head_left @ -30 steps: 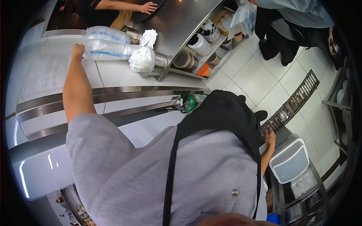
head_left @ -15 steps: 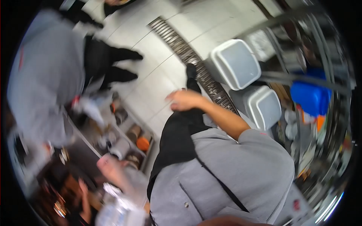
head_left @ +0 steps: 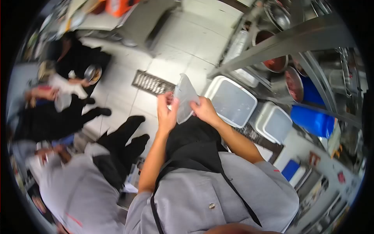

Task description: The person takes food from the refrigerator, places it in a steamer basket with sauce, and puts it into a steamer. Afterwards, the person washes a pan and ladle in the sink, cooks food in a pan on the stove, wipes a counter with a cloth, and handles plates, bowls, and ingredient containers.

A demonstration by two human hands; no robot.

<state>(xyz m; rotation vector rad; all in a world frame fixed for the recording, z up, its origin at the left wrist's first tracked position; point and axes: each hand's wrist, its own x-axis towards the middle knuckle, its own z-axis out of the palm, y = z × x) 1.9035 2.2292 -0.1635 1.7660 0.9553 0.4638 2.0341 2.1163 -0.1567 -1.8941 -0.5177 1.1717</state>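
Both my hands are in front of my black apron, gripping a thin, translucent plastic sheet (head_left: 185,97) that stands nearly upright between them. My left hand (head_left: 166,113) pinches its left side, thumb against the near face. On the right edge, my right hand (head_left: 204,110) has its fingers closed. Whether the sheet is a bag or a lid, I cannot tell.
Two lidded white bins (head_left: 233,102) (head_left: 276,123) stand to the right, below a metal rack (head_left: 280,39) holding metal pots (head_left: 289,84) and a blue container (head_left: 311,120). A floor drain grate (head_left: 150,82) lies ahead. Co-workers (head_left: 78,187) are on the left, one with a small pan (head_left: 93,73).
My view has turned and moved along the floor. My right hand, earlier holding nothing visible, now grips the plastic sheet together with my left hand. Co-workers appear in different places.
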